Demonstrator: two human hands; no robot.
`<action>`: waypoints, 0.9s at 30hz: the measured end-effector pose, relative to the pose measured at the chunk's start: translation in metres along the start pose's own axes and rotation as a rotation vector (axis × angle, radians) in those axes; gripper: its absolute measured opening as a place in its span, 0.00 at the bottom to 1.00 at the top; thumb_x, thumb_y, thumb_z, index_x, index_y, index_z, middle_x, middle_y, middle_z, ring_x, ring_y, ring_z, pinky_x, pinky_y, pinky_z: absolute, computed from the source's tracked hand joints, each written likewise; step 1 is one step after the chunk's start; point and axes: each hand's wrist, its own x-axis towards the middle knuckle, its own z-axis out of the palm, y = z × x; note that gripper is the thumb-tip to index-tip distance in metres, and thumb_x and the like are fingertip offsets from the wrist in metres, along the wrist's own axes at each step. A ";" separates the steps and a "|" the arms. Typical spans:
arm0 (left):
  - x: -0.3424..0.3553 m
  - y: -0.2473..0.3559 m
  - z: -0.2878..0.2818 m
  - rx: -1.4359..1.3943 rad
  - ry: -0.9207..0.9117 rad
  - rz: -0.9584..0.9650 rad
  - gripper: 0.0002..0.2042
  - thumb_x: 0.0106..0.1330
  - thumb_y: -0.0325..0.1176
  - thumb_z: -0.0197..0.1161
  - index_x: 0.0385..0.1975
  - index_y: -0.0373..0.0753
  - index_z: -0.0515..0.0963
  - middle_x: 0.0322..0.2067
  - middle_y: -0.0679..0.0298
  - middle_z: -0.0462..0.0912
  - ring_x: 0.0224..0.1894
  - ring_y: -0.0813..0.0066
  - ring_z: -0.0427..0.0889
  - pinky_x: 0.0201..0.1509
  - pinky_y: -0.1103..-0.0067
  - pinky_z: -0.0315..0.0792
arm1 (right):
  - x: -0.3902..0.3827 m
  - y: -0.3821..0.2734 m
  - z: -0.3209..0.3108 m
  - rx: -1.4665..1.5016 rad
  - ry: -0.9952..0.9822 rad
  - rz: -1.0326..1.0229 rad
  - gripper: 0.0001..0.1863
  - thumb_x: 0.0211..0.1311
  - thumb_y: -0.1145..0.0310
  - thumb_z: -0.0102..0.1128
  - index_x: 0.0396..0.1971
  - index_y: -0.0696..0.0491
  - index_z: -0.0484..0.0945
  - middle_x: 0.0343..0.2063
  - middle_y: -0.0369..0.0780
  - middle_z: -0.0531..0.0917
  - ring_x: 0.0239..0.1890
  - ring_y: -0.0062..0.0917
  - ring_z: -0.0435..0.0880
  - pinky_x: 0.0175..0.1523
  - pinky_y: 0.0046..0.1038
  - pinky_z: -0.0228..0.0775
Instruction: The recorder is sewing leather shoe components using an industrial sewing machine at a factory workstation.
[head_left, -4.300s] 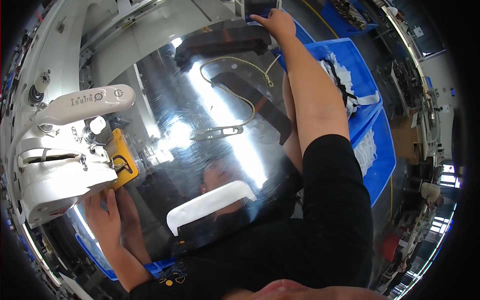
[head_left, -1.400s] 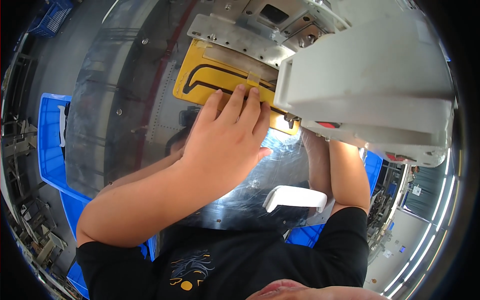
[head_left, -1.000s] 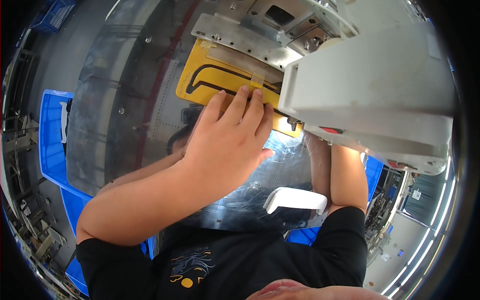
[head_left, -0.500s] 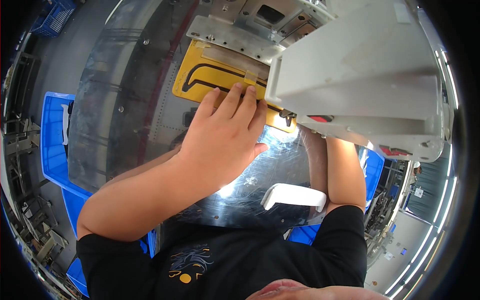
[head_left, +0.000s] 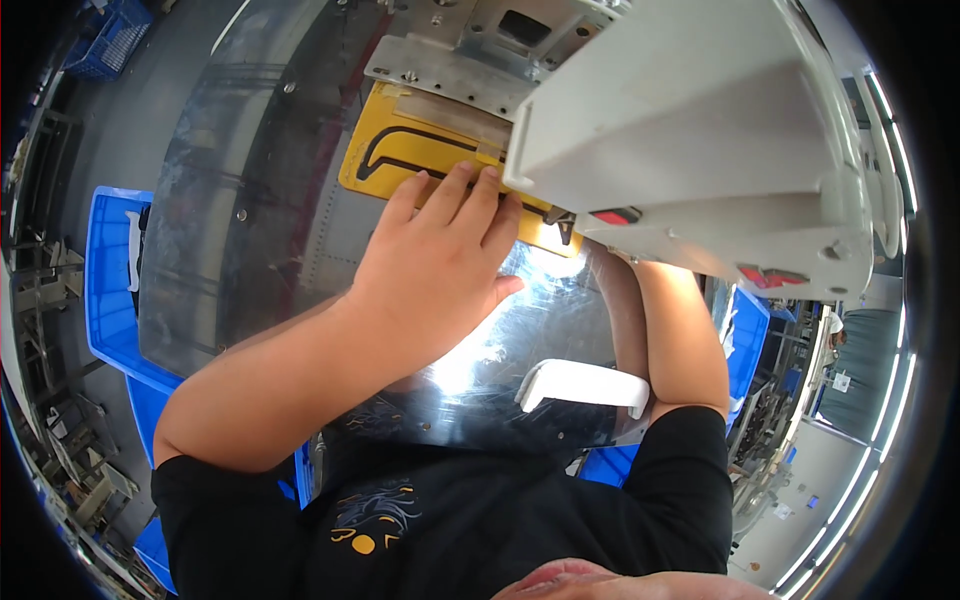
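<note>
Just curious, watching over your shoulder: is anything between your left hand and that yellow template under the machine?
Nothing visible: the left hand lies flat with its fingertips directly on the yellow template. The right hand is hidden behind the grey machine head.

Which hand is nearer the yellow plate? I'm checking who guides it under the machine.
Left. The left hand lies flat with its fingertips on the yellow plate. The right hand is hidden behind the grey machine; only its forearm shows, below the plate's far end.
</note>
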 end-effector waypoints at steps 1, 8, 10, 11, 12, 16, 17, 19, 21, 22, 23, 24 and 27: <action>0.001 0.000 -0.001 0.004 -0.007 0.013 0.33 0.65 0.53 0.71 0.63 0.36 0.78 0.64 0.51 0.78 0.69 0.54 0.74 0.73 0.57 0.65 | 0.000 0.002 -0.002 0.011 0.006 0.013 0.24 0.67 0.58 0.72 0.56 0.58 0.83 0.49 0.48 0.89 0.53 0.41 0.88 0.58 0.42 0.80; 0.005 -0.006 -0.006 -0.028 -0.033 0.034 0.30 0.63 0.45 0.73 0.65 0.42 0.78 0.63 0.56 0.78 0.66 0.51 0.76 0.72 0.57 0.66 | -0.021 0.021 -0.028 0.132 0.055 0.241 0.24 0.67 0.58 0.72 0.56 0.58 0.83 0.49 0.48 0.89 0.53 0.41 0.88 0.57 0.42 0.80; 0.006 -0.010 -0.001 0.078 -0.004 0.010 0.29 0.64 0.46 0.73 0.65 0.42 0.78 0.63 0.54 0.78 0.66 0.50 0.75 0.72 0.58 0.65 | -0.031 0.008 -0.033 0.192 0.088 0.320 0.24 0.67 0.58 0.72 0.56 0.58 0.84 0.49 0.48 0.89 0.53 0.41 0.88 0.57 0.42 0.80; 0.009 -0.010 0.003 0.045 0.023 0.023 0.28 0.64 0.51 0.72 0.61 0.43 0.81 0.62 0.56 0.77 0.66 0.50 0.75 0.69 0.56 0.66 | -0.045 0.021 -0.023 0.238 0.043 0.412 0.23 0.68 0.58 0.72 0.55 0.58 0.84 0.47 0.48 0.90 0.51 0.40 0.89 0.55 0.41 0.81; 0.011 -0.007 0.002 0.052 -0.009 0.061 0.28 0.64 0.51 0.72 0.61 0.43 0.81 0.62 0.56 0.77 0.66 0.50 0.75 0.69 0.56 0.66 | -0.052 0.034 -0.016 0.293 0.002 0.492 0.22 0.68 0.58 0.71 0.54 0.57 0.85 0.44 0.48 0.90 0.49 0.40 0.90 0.54 0.40 0.82; 0.012 -0.002 0.000 0.112 -0.051 0.023 0.31 0.65 0.50 0.71 0.67 0.46 0.79 0.62 0.55 0.76 0.65 0.48 0.73 0.69 0.55 0.65 | -0.038 0.003 -0.087 0.920 -0.450 0.735 0.25 0.61 0.66 0.66 0.58 0.58 0.81 0.56 0.57 0.84 0.58 0.49 0.85 0.62 0.40 0.78; 0.011 0.000 -0.003 0.102 -0.095 0.009 0.31 0.65 0.50 0.71 0.67 0.46 0.79 0.61 0.55 0.76 0.64 0.48 0.73 0.70 0.55 0.65 | -0.047 0.004 -0.077 0.953 -0.432 0.741 0.25 0.61 0.66 0.66 0.58 0.58 0.81 0.56 0.57 0.84 0.58 0.49 0.85 0.62 0.40 0.78; 0.017 0.003 0.001 0.089 -0.124 0.061 0.31 0.65 0.49 0.71 0.69 0.47 0.77 0.59 0.54 0.77 0.62 0.47 0.74 0.70 0.55 0.64 | -0.069 0.011 -0.050 0.722 -0.092 0.451 0.19 0.65 0.62 0.66 0.51 0.58 0.85 0.52 0.55 0.86 0.53 0.45 0.87 0.56 0.40 0.80; 0.017 0.002 0.005 0.084 -0.144 0.063 0.32 0.66 0.48 0.70 0.70 0.47 0.76 0.59 0.54 0.78 0.62 0.47 0.74 0.69 0.55 0.64 | -0.081 0.012 -0.028 0.656 0.043 0.415 0.18 0.66 0.61 0.66 0.49 0.58 0.85 0.49 0.54 0.86 0.52 0.46 0.87 0.55 0.41 0.80; 0.016 0.001 0.005 0.070 -0.140 0.039 0.32 0.66 0.48 0.70 0.71 0.47 0.76 0.59 0.53 0.78 0.62 0.47 0.74 0.69 0.55 0.64 | -0.082 0.013 -0.019 0.566 0.157 0.361 0.17 0.67 0.60 0.65 0.47 0.57 0.85 0.47 0.53 0.86 0.51 0.46 0.87 0.55 0.42 0.79; 0.017 0.001 0.005 0.061 -0.151 0.039 0.33 0.68 0.49 0.68 0.72 0.45 0.74 0.60 0.52 0.78 0.62 0.46 0.74 0.69 0.55 0.64 | -0.079 0.017 -0.012 0.510 0.164 0.302 0.15 0.68 0.60 0.64 0.45 0.56 0.85 0.44 0.53 0.85 0.48 0.48 0.87 0.54 0.43 0.79; 0.016 0.001 0.005 0.079 -0.163 0.050 0.33 0.68 0.49 0.68 0.72 0.45 0.74 0.60 0.52 0.78 0.62 0.46 0.74 0.69 0.55 0.64 | -0.075 0.013 -0.031 0.476 -0.024 0.363 0.19 0.66 0.62 0.66 0.52 0.58 0.83 0.50 0.52 0.85 0.51 0.46 0.86 0.56 0.42 0.79; 0.013 -0.003 0.006 0.100 -0.157 0.064 0.33 0.71 0.52 0.64 0.72 0.41 0.74 0.63 0.48 0.76 0.63 0.44 0.74 0.70 0.55 0.64 | -0.075 0.013 0.019 0.333 0.298 0.264 0.14 0.61 0.66 0.69 0.46 0.53 0.88 0.43 0.46 0.87 0.47 0.42 0.90 0.52 0.43 0.84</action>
